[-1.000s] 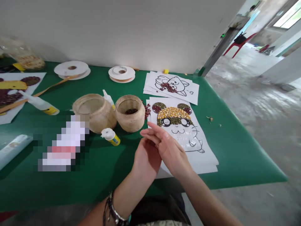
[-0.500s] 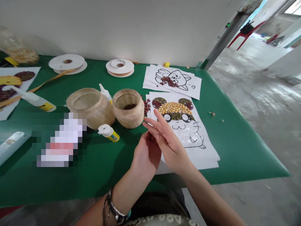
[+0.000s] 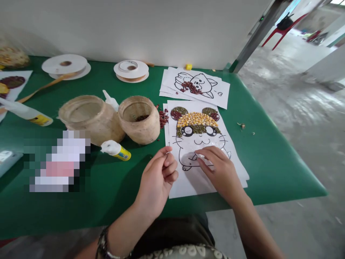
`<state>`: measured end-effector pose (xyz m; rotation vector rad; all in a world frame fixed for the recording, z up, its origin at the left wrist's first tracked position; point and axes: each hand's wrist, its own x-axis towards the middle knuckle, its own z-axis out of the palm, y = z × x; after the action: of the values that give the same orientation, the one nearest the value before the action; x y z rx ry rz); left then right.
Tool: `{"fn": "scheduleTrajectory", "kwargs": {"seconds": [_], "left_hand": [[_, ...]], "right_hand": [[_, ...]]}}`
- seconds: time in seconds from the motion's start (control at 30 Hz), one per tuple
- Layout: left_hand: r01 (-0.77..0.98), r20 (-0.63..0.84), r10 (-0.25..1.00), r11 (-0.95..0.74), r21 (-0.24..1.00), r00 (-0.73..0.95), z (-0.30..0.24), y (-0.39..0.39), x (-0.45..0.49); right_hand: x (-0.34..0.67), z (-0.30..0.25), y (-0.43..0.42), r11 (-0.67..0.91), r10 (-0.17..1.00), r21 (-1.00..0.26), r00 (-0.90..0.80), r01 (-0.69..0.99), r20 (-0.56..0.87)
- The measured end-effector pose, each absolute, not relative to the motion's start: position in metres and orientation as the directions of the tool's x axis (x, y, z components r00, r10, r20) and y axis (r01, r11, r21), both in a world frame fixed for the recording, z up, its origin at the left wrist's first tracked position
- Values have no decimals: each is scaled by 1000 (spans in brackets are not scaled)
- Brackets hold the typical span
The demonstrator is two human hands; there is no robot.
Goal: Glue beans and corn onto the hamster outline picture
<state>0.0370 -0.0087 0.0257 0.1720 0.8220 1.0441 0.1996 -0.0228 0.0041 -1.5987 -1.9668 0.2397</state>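
My left hand (image 3: 159,180) is raised over the front edge of the drawing, its fingers curled in toward the palm; whatever they hold, if anything, is hidden. Over the lower body of the hamster drawing (image 3: 198,176) hovers my right hand (image 3: 221,171), thumb and fingertips a little apart with nothing visible between them. Yellow corn kernels (image 3: 198,118) fill the hamster's forehead, and green beans (image 3: 199,128) lie in a band between the eyes. The ears hold green and dark red beans. Shiny wet patches show on the white body.
Left of the drawing stand a small jar (image 3: 140,124) with dark beans inside and a larger jar (image 3: 91,118). A glue bottle (image 3: 117,150) lies before them. Loose red beans (image 3: 163,118) sit beside the paper. Behind are another drawing (image 3: 198,84) and two ribbon spools (image 3: 131,73).
My hands, together half a second ago, have parted. The left has curled its fingers and moved slightly left; the right has moved right and down over the hamster's body. The view has shifted slightly.
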Motion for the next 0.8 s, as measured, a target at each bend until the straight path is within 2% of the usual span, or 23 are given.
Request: {"fn": "scheduleTrajectory", "kwargs": {"seconds": [0.1, 0.13, 0.2, 0.37, 0.53, 0.63, 0.8], "left_hand": [[-356, -326, 886, 437, 826, 331, 22, -6, 39], [-225, -275, 893, 368, 902, 356, 20, -4, 40], [-2, -227, 908, 243, 970, 353, 18, 1, 44], [233, -146, 935, 71, 970, 324, 9, 13, 52], [505, -93, 891, -164, 848, 445, 0, 19, 46], [496, -123, 866, -156, 854, 485, -2, 24, 41], [385, -134, 879, -59, 921, 457, -1, 27, 35]], "right_hand": [[204, -11, -28, 217, 952, -490, -71, 844, 299], [204, -14, -29, 206, 954, -507, -56, 837, 296], [205, -16, -29, 190, 956, -533, -33, 824, 291], [207, -18, -26, 171, 964, -574, -15, 801, 267], [210, -17, -28, 133, 973, -635, 21, 761, 229], [212, -15, -29, 116, 969, -668, 65, 735, 240], [212, -16, -32, 53, 972, -722, 131, 690, 197]]}}
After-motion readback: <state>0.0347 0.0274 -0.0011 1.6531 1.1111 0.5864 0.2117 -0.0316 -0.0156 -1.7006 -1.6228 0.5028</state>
